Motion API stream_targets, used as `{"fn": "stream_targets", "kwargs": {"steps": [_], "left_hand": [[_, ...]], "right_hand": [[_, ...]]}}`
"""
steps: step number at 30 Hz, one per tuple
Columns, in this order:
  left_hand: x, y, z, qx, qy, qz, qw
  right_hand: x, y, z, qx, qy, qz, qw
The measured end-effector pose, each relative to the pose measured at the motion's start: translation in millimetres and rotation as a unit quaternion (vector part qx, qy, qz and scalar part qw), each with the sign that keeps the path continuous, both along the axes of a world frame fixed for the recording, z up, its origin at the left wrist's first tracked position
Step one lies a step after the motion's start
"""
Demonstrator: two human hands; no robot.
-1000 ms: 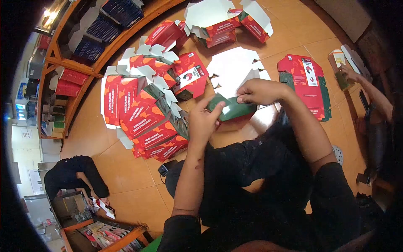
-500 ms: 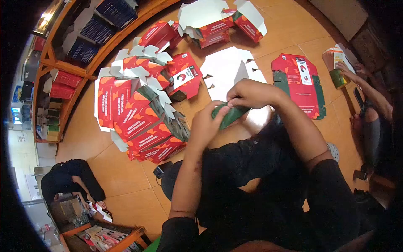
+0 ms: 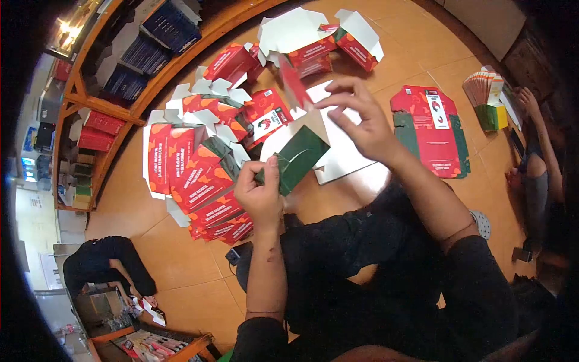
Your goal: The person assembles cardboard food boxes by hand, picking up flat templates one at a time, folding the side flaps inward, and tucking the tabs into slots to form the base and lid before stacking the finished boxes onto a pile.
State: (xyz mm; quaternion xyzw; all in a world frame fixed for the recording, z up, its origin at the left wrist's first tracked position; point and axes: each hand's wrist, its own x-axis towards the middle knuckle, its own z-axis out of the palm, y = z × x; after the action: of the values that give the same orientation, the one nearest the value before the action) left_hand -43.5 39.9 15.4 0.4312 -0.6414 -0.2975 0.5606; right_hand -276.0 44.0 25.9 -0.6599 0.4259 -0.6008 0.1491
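Note:
A partly folded cardboard box [image 3: 306,158], green on its near side with a raised red flap above, is tilted up over the floor in front of me. My left hand [image 3: 259,186] grips its green lower left corner, thumb pressed on the panel. To the right of the flap, my right hand [image 3: 362,123] has its fingers spread, with nothing between them. A white-faced flat box blank [image 3: 356,163] lies just behind and beneath the box. Left of it is a heap of folded red boxes [image 3: 193,175] with white flaps.
Flat red-and-green box blanks [image 3: 431,136] lie to the right. More open red boxes [image 3: 310,51] stand farther back. Wooden shelves [image 3: 129,111] hold dark blue boxes at upper left. A co-worker [image 3: 108,265] bends low at left; another person's hand [image 3: 528,102] is at far right.
My right hand has let go of the green panel and lifted away, fingers spreading. My left hand has moved left with the box, which is now turned to show its green side and red flap.

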Motion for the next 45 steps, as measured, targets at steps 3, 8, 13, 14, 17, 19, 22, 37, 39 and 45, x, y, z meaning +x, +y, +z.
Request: {"fn": "stream_targets", "kwargs": {"steps": [3,8,13,14,17,19,22,37,39,45], "left_hand": [[-5,4,1,-0.004,0.018,-0.019,1.0],[-4,2,2,0.04,0.015,-0.011,0.999],[-7,5,5,0.066,-0.024,-0.024,0.997],[-7,4,5,0.066,-0.024,-0.023,0.997],[-6,1,4,0.069,-0.015,-0.01,0.997],[-7,2,-1,0.046,-0.053,-0.009,0.997],[-11,9,-2,0.022,-0.086,-0.01,0.996],[-14,19,-3,-0.092,-0.147,0.027,0.984],[-18,15,-1,-0.141,-0.164,-0.002,0.976],[-10,6,-14,-0.041,0.033,0.111,0.992]], "right_hand": [[15,-3,-12,0.052,0.031,0.045,0.997],[7,-1,-10,0.036,0.037,0.082,0.995],[9,-3,-13,0.048,0.071,0.039,0.996],[12,-3,-17,0.047,0.071,0.039,0.996],[23,-2,-22,0.048,0.0,-0.161,0.986],[30,3,-21,0.054,0.029,-0.152,0.986],[37,7,-19,0.054,0.076,-0.13,0.987],[30,14,-2,0.107,0.043,0.07,0.991],[37,13,-6,0.102,-0.013,0.016,0.995],[24,-4,-28,0.223,-0.326,0.021,0.918]]}}
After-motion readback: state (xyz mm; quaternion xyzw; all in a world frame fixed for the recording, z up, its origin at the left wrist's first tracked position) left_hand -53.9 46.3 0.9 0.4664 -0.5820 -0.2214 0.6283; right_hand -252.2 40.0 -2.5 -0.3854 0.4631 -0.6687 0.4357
